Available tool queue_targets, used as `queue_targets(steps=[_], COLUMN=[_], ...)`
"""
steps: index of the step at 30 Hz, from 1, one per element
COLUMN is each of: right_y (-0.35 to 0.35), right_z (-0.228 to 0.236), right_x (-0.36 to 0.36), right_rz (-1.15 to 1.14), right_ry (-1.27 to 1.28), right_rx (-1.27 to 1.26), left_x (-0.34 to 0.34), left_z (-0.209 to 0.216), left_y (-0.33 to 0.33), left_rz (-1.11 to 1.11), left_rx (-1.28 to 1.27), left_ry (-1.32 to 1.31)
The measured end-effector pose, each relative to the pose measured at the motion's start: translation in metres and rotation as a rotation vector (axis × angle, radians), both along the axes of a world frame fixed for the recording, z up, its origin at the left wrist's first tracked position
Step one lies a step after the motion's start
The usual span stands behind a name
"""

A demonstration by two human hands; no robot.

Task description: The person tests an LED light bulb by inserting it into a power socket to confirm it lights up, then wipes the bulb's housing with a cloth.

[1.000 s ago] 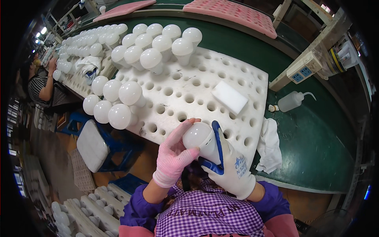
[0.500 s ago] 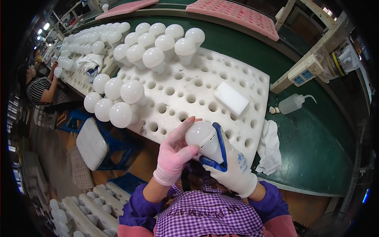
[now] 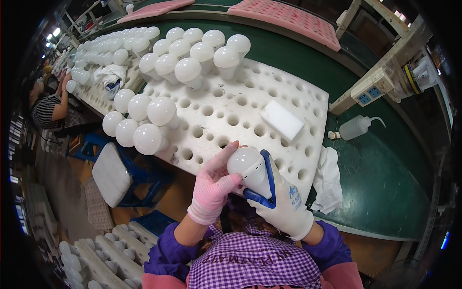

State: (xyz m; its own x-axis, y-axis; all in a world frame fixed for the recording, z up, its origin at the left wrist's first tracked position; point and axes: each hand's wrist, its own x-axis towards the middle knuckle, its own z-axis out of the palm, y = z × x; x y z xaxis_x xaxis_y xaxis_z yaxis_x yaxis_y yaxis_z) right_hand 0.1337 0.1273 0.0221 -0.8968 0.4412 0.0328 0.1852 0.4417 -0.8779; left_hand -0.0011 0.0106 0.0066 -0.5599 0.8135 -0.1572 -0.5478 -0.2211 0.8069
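Between my two hands is a white light bulb (image 3: 244, 163), its round dome tilted up to the left and its base toward my right palm. My left hand (image 3: 211, 189), in a pink-and-white striped glove, has its thumb and fingers closed around the dome. My right hand (image 3: 284, 202), in a white glove with blue-coated fingertips, grips the body of the same bulb. Both hands are over the near edge of a white foam tray (image 3: 231, 103) with rows of round holes. A white foam block (image 3: 282, 120) lies on that tray.
Several bulbs (image 3: 187, 70) stand in the tray's left part. On the green bench (image 3: 380, 178), right, are a squeeze bottle (image 3: 355, 126) and a white cloth (image 3: 328, 180). A post carries a socket box (image 3: 372, 87). A stool (image 3: 112, 174) and another person (image 3: 53, 106) are at left.
The bulb has turned slightly in my hands, showing more of the slotted rim below its dome. At far left, the other person's arms have shifted.
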Motion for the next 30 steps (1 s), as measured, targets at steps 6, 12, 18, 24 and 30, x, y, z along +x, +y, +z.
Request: queue_targets(steps=[6,12,18,24,30], right_y=[-0.002,0.005,-0.007,0.011,0.004], right_z=[-0.004,-0.008,0.012,0.000,0.000], right_x=[-0.001,-0.001,-0.004,-0.006,-0.005], right_rz=[-0.008,-0.001,0.040,0.061,0.038], right_ry=[-0.055,0.001,-0.237,-0.112,-0.082], right_rx=[0.134,0.167,0.557,-0.250,-0.139], left_x=[0.001,-0.002,-0.004,-0.003,-0.004], left_z=[-0.001,-0.012,-0.022,-0.018,-0.012], left_y=[0.005,0.002,-0.003,-0.004,-0.006], left_rz=[0.022,-0.034,0.022,-0.004,-0.022], left_rx=[-0.042,0.107,0.109,0.157,0.119], left_ry=[0.022,-0.010,-0.063,-0.030,-0.023])
